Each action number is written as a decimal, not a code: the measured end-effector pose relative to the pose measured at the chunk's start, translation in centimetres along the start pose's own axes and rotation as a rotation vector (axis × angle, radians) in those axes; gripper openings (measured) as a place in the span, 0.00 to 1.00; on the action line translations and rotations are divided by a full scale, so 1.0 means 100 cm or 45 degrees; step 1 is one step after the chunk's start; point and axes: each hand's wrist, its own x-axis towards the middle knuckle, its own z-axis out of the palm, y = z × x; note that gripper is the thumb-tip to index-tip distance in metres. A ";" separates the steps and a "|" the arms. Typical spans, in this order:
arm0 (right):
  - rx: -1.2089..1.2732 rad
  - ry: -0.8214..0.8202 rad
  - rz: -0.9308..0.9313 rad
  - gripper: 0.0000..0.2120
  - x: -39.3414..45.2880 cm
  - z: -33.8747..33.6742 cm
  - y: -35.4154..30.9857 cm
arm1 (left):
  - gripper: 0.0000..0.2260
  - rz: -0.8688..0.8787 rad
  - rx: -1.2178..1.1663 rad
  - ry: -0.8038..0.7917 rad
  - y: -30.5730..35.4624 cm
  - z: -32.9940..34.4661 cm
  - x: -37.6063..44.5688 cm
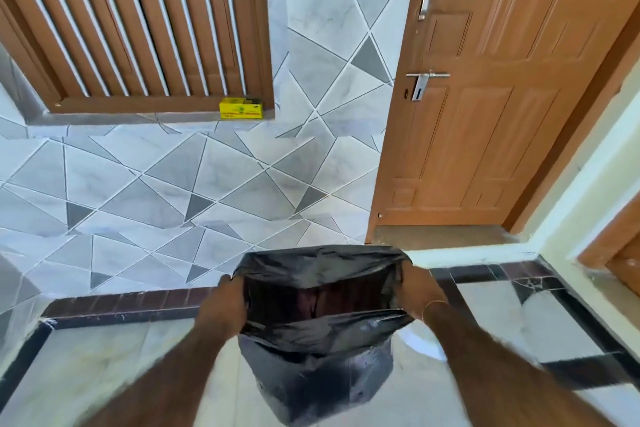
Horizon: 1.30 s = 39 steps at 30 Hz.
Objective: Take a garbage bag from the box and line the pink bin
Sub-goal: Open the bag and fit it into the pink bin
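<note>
While the left hand (223, 305) and right hand (415, 291) each grip a side of the black garbage bag (318, 350), its mouth is pulled open. No pink bin shows. Next, I think, the bag must go over the bin. Behind, the yellow box (241, 108) sits on a ledge by the grey tiled wall (173, 177), near a brown door (491, 97).

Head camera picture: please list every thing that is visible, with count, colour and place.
garbage bag: one, black, low centre, mouth held open between both hands.
box: one, yellow, on the sill under the slatted window.
slatted window: one, brown, upper left.
door: one, orange-brown, right, with metal handles.
tiled wall: grey and white triangles, centre.
floor: pale, with dark borders, bottom.
bangle: one, thin, gold, on the right wrist.
left hand: one, grips the bag's left edge.
right hand: one, grips the bag's right edge.
</note>
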 end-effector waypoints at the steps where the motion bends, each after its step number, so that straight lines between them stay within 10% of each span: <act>1: 0.041 0.007 -0.013 0.09 0.004 -0.003 0.004 | 0.14 -0.006 0.010 -0.020 0.006 0.001 0.000; 15: 0.356 -0.010 -0.003 0.23 0.036 -0.013 0.021 | 0.24 -0.288 -0.365 0.012 0.067 0.004 0.026; 24: 0.295 0.244 -0.177 0.13 0.077 -0.018 -0.028 | 0.23 -0.306 -0.173 0.554 0.047 -0.037 0.057; 39: 0.320 0.158 0.075 0.14 0.130 0.038 -0.114 | 0.20 -0.419 -0.633 0.321 -0.027 -0.034 0.176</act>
